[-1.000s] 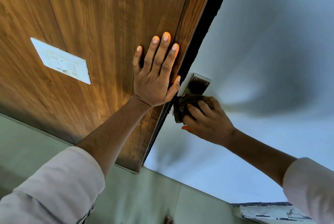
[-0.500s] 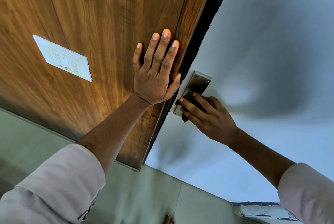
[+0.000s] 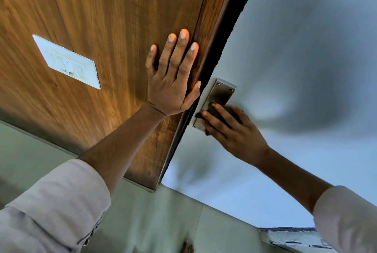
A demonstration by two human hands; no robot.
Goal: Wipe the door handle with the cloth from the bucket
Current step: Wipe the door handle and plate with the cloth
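Note:
A metal door handle plate is fixed to the pale grey door, close to its left edge. My right hand presses a dark cloth flat against the lower part of the plate, and the fingers cover most of the cloth and the handle itself. My left hand lies flat with fingers spread on the brown wooden panel beside the door edge, holding nothing. The bucket is out of view.
A white switch plate is set in the wooden panel to the left. A dark gap runs between the panel and the door. Pale floor tiles lie below, with a worn white threshold at the lower right.
My right hand has flattened out and slid the cloth up along the handle plate, from a bunched grip lower down. My left hand stays flat on the wooden panel.

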